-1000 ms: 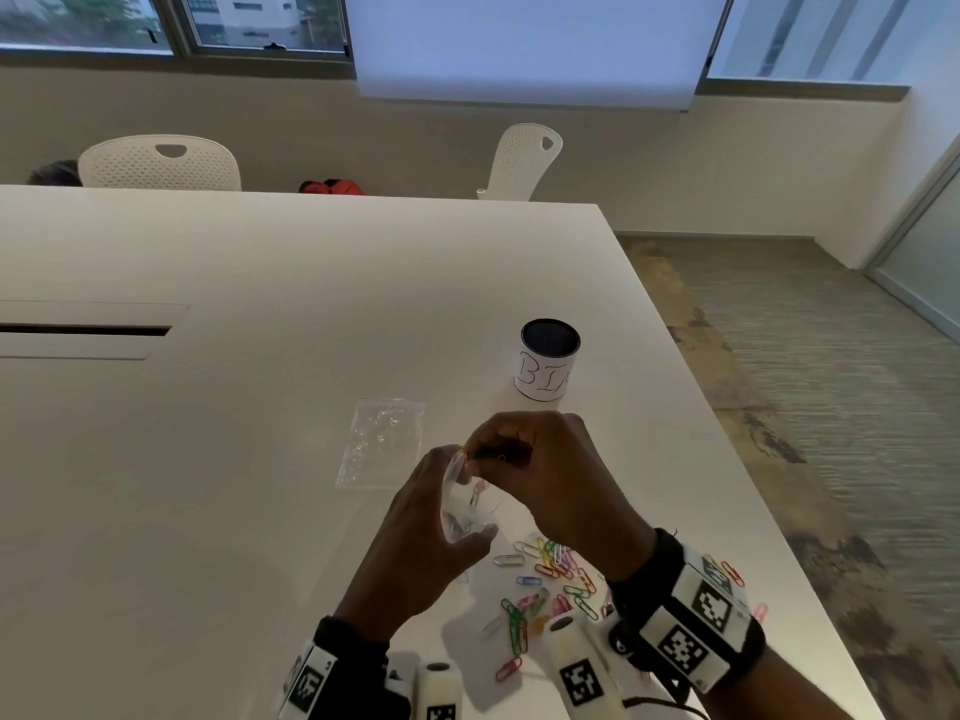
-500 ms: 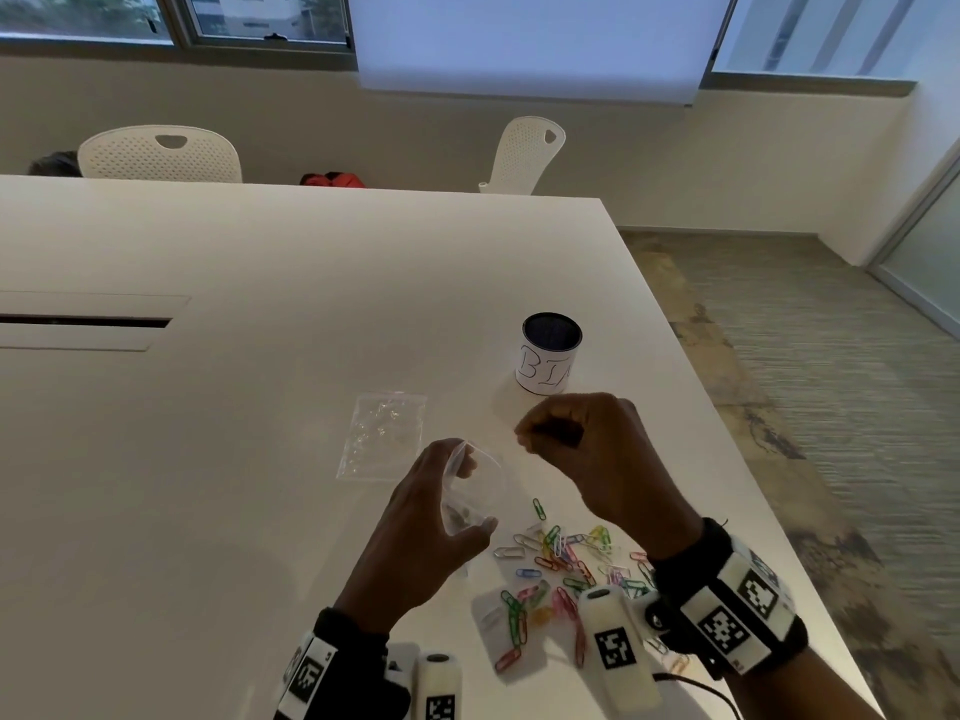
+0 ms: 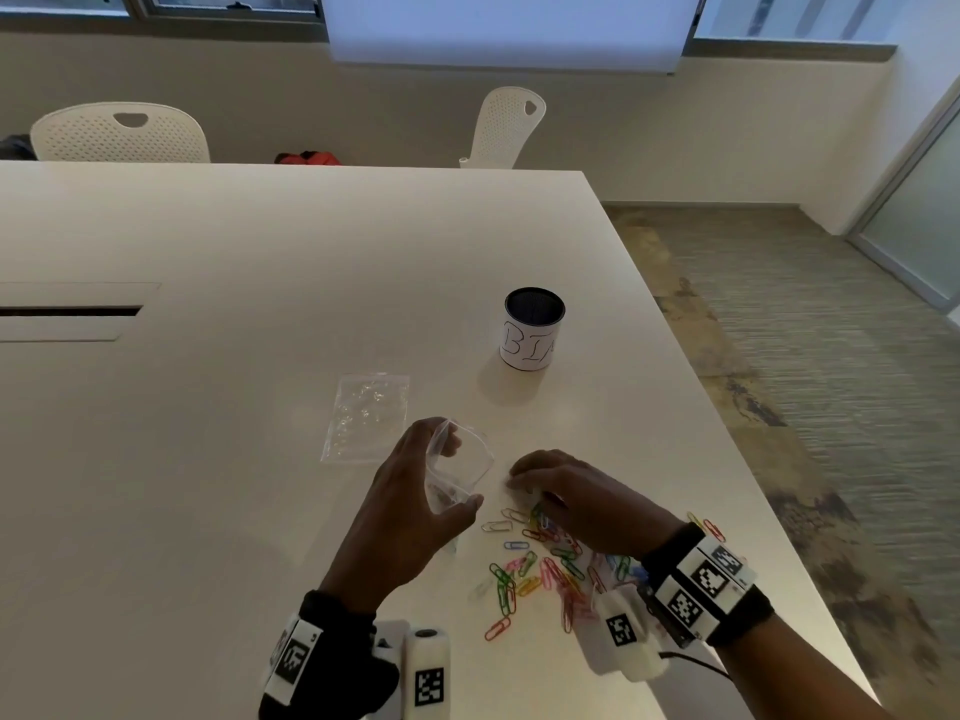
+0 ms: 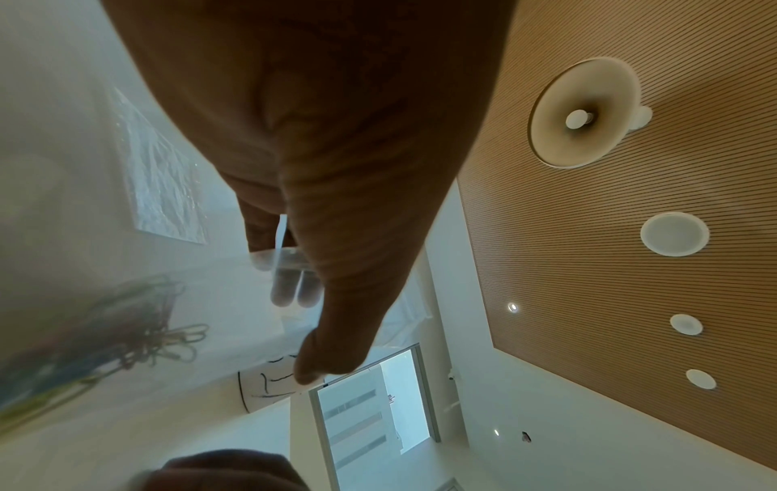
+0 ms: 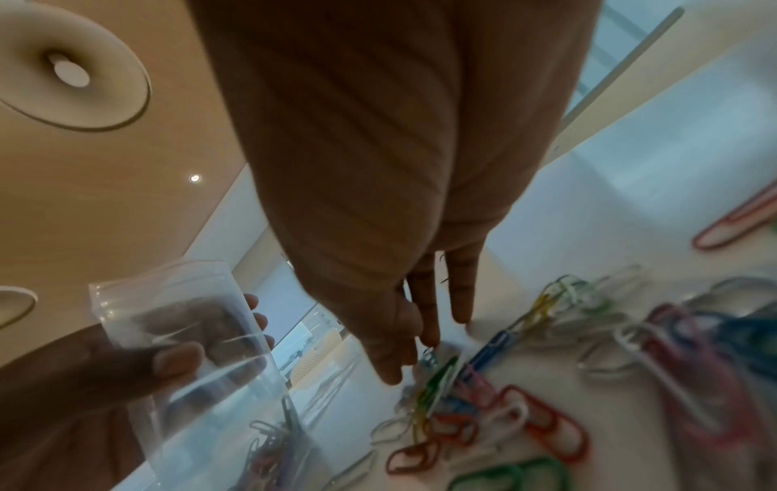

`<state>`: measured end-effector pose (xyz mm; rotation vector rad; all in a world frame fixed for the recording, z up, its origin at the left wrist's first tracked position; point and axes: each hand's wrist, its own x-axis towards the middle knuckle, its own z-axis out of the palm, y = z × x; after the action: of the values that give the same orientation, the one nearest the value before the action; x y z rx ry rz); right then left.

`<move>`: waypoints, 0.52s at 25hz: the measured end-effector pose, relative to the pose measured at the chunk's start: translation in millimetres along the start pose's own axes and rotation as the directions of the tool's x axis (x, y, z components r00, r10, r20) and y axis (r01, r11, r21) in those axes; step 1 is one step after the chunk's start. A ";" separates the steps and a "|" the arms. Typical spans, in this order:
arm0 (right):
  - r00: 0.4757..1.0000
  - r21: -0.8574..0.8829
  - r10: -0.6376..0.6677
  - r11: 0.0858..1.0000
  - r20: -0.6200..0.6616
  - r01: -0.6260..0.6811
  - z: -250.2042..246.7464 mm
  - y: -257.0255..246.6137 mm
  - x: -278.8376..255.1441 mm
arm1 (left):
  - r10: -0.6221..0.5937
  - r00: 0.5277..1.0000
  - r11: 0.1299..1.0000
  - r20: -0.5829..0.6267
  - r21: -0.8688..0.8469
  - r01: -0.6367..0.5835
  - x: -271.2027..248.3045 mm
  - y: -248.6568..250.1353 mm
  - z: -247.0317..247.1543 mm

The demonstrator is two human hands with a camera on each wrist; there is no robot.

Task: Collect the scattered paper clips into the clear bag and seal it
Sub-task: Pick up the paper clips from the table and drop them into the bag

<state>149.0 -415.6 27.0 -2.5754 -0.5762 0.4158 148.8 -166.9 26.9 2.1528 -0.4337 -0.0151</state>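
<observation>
Now left hand grips clear bag upright.

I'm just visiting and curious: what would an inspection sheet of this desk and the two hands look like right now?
Surface: white table, with a slot at its left edge.
Job's things: clear bag held open, some clips inside; coloured paper clips scattered on the table.
Clutter: second clear bag lying flat; black cup with a handwritten label.
Grips: left hand holds the clear bag; right hand reaches down onto the clips, fingers extended.
Cables: dark cable by the right wrist.
Surroundings: two white chairs, windows, carpet.
</observation>
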 end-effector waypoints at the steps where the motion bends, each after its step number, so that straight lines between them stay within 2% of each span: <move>1: 1.000 0.000 -0.012 1.000 0.029 0.012 0.0 -0.4 -2.7 | -0.005 1.000 1.000 -0.002 0.002 0.005 -0.1 0.4 0.0; 4: 0.996 -0.017 -0.020 1.000 0.089 0.022 -3.3 1.8 -14.9 | -0.016 1.000 1.000 -0.010 0.006 0.016 0.3 2.2 0.0; 7: 0.996 -0.002 0.013 1.000 0.091 -0.013 -7.3 4.7 -27.6 | -0.019 1.000 1.000 -0.014 0.000 0.019 0.7 2.6 -0.3; 10: 0.994 -0.126 0.066 0.991 0.089 -0.054 -4.0 7.9 -34.3 | -0.027 1.000 1.000 -0.002 0.008 0.027 1.1 2.3 1.2; 13: 0.994 -0.155 0.085 0.985 0.072 -0.073 5.7 5.5 -35.2 | -0.036 0.999 0.999 0.011 0.014 0.035 1.3 3.7 2.1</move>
<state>118.2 -434.3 26.0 -2.7456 -0.5534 0.5204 148.4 -170.9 28.8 2.1744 -0.4030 -0.0443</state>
